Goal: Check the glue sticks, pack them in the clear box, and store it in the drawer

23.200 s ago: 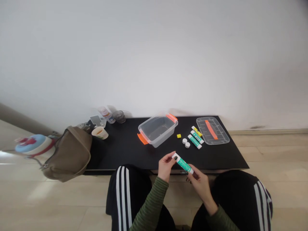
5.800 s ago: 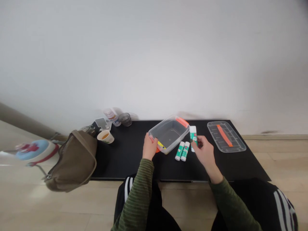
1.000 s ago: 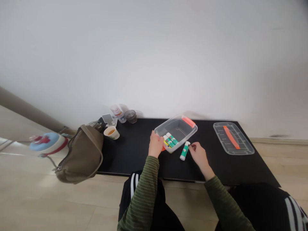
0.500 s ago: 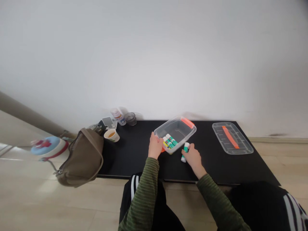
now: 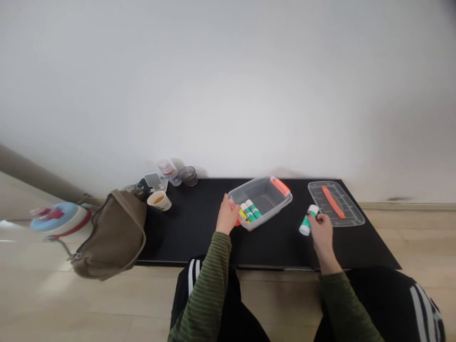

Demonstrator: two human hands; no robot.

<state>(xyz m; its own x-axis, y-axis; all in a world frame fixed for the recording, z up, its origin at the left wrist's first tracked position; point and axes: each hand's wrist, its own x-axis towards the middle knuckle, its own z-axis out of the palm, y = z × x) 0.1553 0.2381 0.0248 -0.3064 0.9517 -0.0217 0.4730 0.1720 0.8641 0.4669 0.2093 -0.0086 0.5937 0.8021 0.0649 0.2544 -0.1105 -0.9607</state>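
Observation:
My left hand (image 5: 226, 216) rests at the near left end of a clear plastic storage box (image 5: 265, 192), gripping its orange latch handle (image 5: 235, 209). Inside the box lie two green-and-white glue sticks (image 5: 250, 210) and a yellow glue stick (image 5: 243, 216), side by side. My right hand (image 5: 322, 229) holds another green-and-white glue stick (image 5: 308, 220), tilted, with its white cap end up. That hand is just in front of the clear lid (image 5: 335, 203), which has an orange strip and lies apart from the box.
All of this is on a long black table (image 5: 188, 237). At its back left stand a paper cup of tea (image 5: 159, 201), a clear glass (image 5: 188, 175), a small bottle (image 5: 167, 172) and a phone (image 5: 153, 180). A brown bag (image 5: 114, 237) leans at the table's left end.
My right hand has lifted the glue stick from the table and moved it right, towards the lid. My left hand stays on the box handle.

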